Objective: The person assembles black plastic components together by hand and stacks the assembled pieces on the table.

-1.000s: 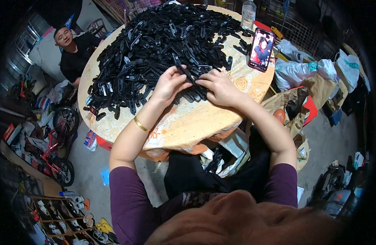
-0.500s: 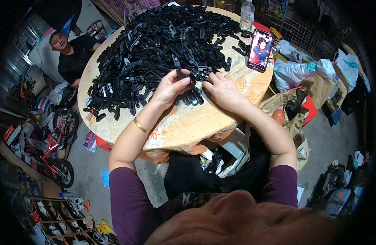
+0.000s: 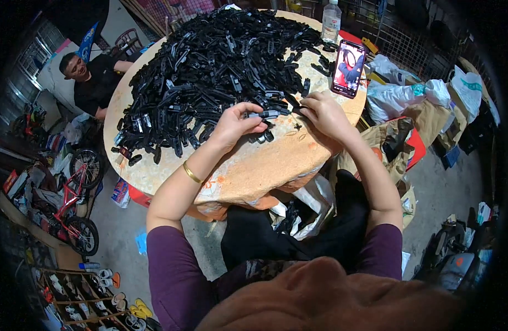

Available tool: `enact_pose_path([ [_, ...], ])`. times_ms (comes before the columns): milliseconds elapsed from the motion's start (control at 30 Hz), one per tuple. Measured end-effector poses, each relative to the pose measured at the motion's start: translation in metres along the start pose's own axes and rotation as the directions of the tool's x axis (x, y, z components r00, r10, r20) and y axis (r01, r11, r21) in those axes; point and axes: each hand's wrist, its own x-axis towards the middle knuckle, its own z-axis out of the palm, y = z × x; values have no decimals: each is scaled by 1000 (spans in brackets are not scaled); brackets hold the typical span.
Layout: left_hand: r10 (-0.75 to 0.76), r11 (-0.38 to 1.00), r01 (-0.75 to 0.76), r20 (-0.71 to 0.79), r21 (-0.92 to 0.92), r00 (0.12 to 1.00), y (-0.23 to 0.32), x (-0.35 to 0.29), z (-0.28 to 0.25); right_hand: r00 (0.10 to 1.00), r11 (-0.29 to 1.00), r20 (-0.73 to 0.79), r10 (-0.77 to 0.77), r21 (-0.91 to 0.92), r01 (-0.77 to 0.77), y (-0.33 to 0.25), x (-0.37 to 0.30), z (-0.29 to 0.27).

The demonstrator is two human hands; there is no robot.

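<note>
A large heap of small, long black plastic parts (image 3: pixel 210 66) covers much of the round table. At its near edge my left hand (image 3: pixel 240 122) is closed, with thumb and fingers gripping one black plastic part (image 3: pixel 270 114) that points right. My right hand (image 3: pixel 324 115) rests low over the tablecloth to the right, its fingers bent together. Another dark part (image 3: pixel 291 101) lies by those fingertips; whether they pinch it or only touch it I cannot tell. A tiny black piece (image 3: pixel 297 126) lies on the cloth between my hands.
The patterned tablecloth (image 3: pixel 237 171) drapes over the near edge. A phone (image 3: pixel 349 69) with a lit screen stands at the right, near a clear bottle (image 3: pixel 331 22). Another person (image 3: pixel 94 83) sits at the far left. Bags (image 3: pixel 403 99) crowd the floor at right; a red bicycle (image 3: pixel 72 193) stands left.
My right hand has moved right, away from the left. The part in my left hand now points right instead of standing up. The other person has turned their head down toward the table.
</note>
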Motion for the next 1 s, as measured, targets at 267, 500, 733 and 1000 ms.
enact_pose_path([
  [267, 10, 999, -10, 5, 52, 1000, 2, -4, 8, 982, 993, 153, 107, 32, -113, 15, 0, -3],
  [500, 10, 999, -11, 21, 33, 1000, 3, -7, 11, 972, 971, 141, 186, 125, -203, 6, 1, -9],
  [733, 82, 997, -82, 68, -3, 994, -4, -7, 12, 876, 435, 323, 359, 772, -463, -20, 3, -2],
  [1000, 194, 964, -214, 136, 155, 971, -10, -12, 18, 944, 500, 175, 280, 813, -299, -61, -4, 21],
])
